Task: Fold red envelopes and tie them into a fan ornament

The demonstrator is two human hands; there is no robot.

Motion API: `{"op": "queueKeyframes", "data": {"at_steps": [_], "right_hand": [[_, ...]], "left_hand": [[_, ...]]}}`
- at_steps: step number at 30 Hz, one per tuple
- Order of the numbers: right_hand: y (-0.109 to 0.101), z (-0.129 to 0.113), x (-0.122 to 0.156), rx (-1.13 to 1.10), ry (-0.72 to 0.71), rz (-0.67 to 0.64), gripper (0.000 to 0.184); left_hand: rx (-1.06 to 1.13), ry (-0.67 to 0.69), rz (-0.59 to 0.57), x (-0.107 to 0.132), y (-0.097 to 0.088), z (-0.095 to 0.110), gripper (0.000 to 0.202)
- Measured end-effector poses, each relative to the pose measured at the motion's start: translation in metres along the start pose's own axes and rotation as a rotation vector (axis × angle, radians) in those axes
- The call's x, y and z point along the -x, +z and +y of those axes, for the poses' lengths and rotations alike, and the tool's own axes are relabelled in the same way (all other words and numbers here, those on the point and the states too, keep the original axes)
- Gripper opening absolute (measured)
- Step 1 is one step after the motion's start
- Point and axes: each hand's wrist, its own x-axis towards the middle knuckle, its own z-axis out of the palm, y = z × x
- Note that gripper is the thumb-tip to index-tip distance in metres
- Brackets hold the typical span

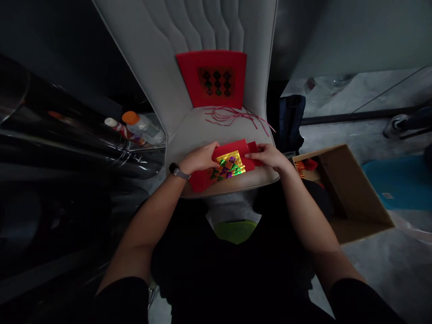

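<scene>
A red paper piece with a shiny gold foil square and green and purple diamond shapes lies tilted on the front of the chair seat. My left hand, with a watch on its wrist, grips its left part, thumb over the top. At the right end, my right hand pinches the red paper near a small protruding tab. Fingers beneath the paper are hidden. Behind, a larger red sheet with a similar diamond pattern leans against the backrest. Pink-red strings lie loosely between the two.
The pale padded chair stands before me. An open cardboard box with red and gold pieces is at the right, beside a blue plastic item. Left of the seat stand an orange-capped bottle and a white-capped one.
</scene>
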Motion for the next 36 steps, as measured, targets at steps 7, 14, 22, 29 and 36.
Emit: {"op": "queueKeyframes", "data": {"at_steps": [7, 14, 22, 29, 36], "right_hand": [[0.009, 0.002, -0.007, 0.04, -0.326, 0.05, 0.038], [0.007, 0.015, -0.016, 0.076, -0.381, 0.146, 0.034], [0.014, 0.027, -0.007, 0.0, -0.402, 0.12, 0.041], [0.044, 0.015, -0.003, 0.025, -0.422, 0.136, 0.033], [0.026, 0.011, -0.012, 0.006, -0.471, 0.253, 0.055]], "left_hand": [[-0.132, 0.07, 0.274, 0.028, -0.022, 0.028, 0.054], [0.143, 0.046, 0.658, 0.042, -0.018, -0.042, 0.099], [0.766, 0.096, 0.528, 0.033, 0.038, -0.07, 0.074], [0.681, -0.024, 0.592, 0.022, 0.041, -0.025, 0.04], [0.813, 0.043, 0.596, 0.01, 0.042, -0.03, 0.063]]}}
